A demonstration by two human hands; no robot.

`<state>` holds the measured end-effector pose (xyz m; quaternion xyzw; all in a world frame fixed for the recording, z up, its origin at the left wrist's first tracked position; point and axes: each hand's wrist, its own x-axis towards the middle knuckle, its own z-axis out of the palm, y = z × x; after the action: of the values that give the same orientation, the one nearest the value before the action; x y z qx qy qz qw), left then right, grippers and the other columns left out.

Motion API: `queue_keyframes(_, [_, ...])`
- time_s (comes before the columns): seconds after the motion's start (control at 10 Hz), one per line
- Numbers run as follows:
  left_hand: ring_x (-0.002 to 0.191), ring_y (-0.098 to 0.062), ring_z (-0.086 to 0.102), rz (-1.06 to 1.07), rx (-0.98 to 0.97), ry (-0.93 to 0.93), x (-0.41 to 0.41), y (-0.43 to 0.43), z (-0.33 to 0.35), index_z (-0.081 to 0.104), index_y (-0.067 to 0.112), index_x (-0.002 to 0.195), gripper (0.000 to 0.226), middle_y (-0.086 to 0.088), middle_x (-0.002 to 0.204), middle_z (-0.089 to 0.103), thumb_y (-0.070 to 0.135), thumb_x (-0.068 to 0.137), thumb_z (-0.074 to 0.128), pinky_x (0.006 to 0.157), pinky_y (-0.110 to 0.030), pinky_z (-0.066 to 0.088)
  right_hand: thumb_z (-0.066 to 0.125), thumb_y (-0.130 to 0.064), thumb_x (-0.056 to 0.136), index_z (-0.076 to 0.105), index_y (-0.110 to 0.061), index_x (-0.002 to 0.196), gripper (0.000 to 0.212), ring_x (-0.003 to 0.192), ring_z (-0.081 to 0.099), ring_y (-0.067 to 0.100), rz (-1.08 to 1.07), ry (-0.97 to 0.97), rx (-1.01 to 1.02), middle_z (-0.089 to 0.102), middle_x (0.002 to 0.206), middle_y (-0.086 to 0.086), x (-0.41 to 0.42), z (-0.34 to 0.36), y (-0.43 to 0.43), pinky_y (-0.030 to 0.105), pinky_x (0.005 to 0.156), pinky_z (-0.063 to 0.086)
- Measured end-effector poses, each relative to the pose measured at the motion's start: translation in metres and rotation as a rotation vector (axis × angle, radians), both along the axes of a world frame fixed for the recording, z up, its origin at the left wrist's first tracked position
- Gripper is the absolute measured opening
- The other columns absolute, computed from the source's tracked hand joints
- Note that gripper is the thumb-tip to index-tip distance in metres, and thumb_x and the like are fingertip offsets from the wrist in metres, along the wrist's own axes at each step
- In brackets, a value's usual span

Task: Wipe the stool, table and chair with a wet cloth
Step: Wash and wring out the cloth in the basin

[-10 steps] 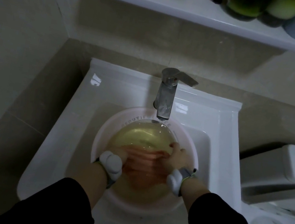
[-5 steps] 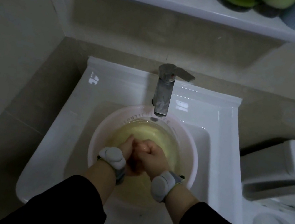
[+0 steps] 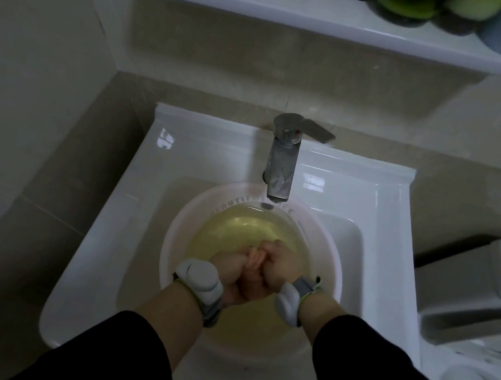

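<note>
Glossy ceramic sink (image 3: 381, 211), dull metal tap (image 3: 280, 165).

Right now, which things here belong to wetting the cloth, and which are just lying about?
In use: cloth, held in the grip of left hand and right hand; basin; water.
Lying about: tap; bottles on shelf; toilet.

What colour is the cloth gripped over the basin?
The bunched cloth is pale peach-orange; the head view shows it.
</note>
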<state>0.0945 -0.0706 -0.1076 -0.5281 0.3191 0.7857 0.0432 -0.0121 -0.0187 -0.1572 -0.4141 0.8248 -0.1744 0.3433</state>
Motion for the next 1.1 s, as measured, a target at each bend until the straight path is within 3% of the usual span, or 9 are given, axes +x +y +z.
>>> queue_keyframes(0.1, [0.083, -0.025, 0.061, -0.201, -0.092, -0.159, 0.007, -0.006, 0.005, 0.061, 0.015, 0.101, 0.015, -0.008, 0.094, 0.063, 0.024, 0.092, 0.055, 0.073, -0.035, 0.048, 0.051, -0.023, 0.084, 0.057, -0.017, 0.115, 0.032, 0.111, 0.046, 0.032, -0.009, 0.266, 0.345, 0.045, 0.123, 0.012, -0.016, -0.018, 0.008, 0.031, 0.086, 0.038])
queue_keyframes(0.2, [0.122, -0.032, 0.050, -0.518, -0.328, -0.456, 0.008, -0.017, 0.000, 0.049, 0.002, 0.130, 0.039, -0.013, 0.137, 0.050, 0.020, 0.096, 0.049, 0.098, -0.041, 0.042, 0.055, -0.046, 0.070, 0.045, -0.026, 0.122, 0.057, 0.118, 0.034, 0.037, -0.104, 0.329, 0.384, 0.031, 0.132, 0.011, -0.005, -0.032, 0.020, 0.043, 0.096, 0.036])
queue_keyframes(0.3, [0.103, -0.030, 0.052, -0.529, -0.512, -0.391, 0.007, -0.026, -0.015, 0.051, -0.001, 0.123, 0.033, -0.014, 0.128, 0.054, 0.015, 0.094, 0.048, 0.091, -0.038, 0.049, 0.050, -0.069, 0.064, 0.032, -0.046, 0.127, 0.070, 0.128, 0.024, 0.042, -0.148, 0.200, 0.380, 0.014, 0.144, 0.007, 0.014, -0.039, 0.018, 0.044, 0.102, 0.031])
queue_keyframes(0.4, [0.105, -0.028, 0.050, -0.512, -0.448, -0.261, 0.007, -0.024, -0.012, 0.059, 0.001, 0.111, 0.022, -0.008, 0.114, 0.051, 0.005, 0.091, 0.050, 0.086, -0.021, 0.047, 0.064, -0.062, 0.070, 0.048, -0.038, 0.126, 0.063, 0.124, 0.042, 0.031, -0.149, -0.031, 0.340, 0.040, 0.139, 0.005, 0.029, -0.040, 0.009, 0.029, 0.092, 0.032])
queue_keyframes(0.5, [0.109, -0.029, 0.053, -0.134, -0.224, -0.137, 0.005, -0.022, -0.026, 0.054, 0.007, 0.118, 0.028, -0.022, 0.129, 0.053, 0.020, 0.095, 0.046, 0.105, -0.045, 0.041, 0.063, -0.027, 0.084, 0.059, -0.015, 0.118, 0.036, 0.111, 0.056, 0.025, -0.330, -0.253, 0.169, 0.057, 0.126, 0.010, 0.034, -0.026, 0.000, 0.024, 0.085, 0.043])
queue_keyframes(0.7, [0.103, -0.036, 0.057, -0.036, -0.007, -0.028, 0.005, -0.028, -0.022, 0.064, 0.004, 0.102, 0.053, -0.026, 0.117, 0.059, 0.051, 0.094, 0.041, 0.092, -0.047, 0.046, 0.052, 0.007, 0.073, 0.053, -0.009, 0.067, 0.018, 0.074, 0.050, 0.022, -0.186, -0.293, -0.259, 0.052, 0.081, 0.016, 0.041, 0.029, -0.004, 0.034, 0.060, 0.041])
queue_keyframes(0.9, [0.062, -0.025, 0.053, 0.098, 0.118, -0.013, -0.007, -0.031, -0.007, 0.047, 0.006, 0.076, 0.044, -0.017, 0.065, 0.051, 0.037, 0.101, 0.029, 0.060, -0.028, 0.036, 0.054, -0.012, 0.093, 0.049, -0.001, 0.058, 0.037, 0.063, 0.043, 0.019, -0.261, -0.534, -0.371, 0.045, 0.082, 0.011, 0.040, 0.039, -0.003, 0.028, 0.059, 0.037])
queue_keyframes(1.0, [0.056, -0.019, 0.049, 0.133, 0.125, -0.013, -0.009, -0.027, -0.008, 0.047, 0.012, 0.073, 0.036, -0.007, 0.066, 0.049, 0.028, 0.101, 0.033, 0.052, -0.024, 0.039, 0.050, -0.021, 0.097, 0.055, -0.015, 0.058, 0.039, 0.061, 0.048, 0.013, -0.330, -0.425, -0.338, 0.049, 0.068, 0.004, 0.036, 0.034, -0.008, 0.022, 0.064, 0.043])
queue_keyframes(1.1, [0.061, -0.018, 0.049, 0.074, 0.091, 0.031, -0.008, -0.022, -0.009, 0.051, 0.016, 0.077, 0.031, -0.004, 0.073, 0.050, 0.030, 0.100, 0.036, 0.050, -0.023, 0.044, 0.042, -0.013, 0.099, 0.064, 0.001, 0.093, 0.027, 0.084, 0.056, 0.024, -0.138, -0.207, -0.177, 0.061, 0.086, 0.014, 0.023, 0.027, -0.005, 0.017, 0.072, 0.038])
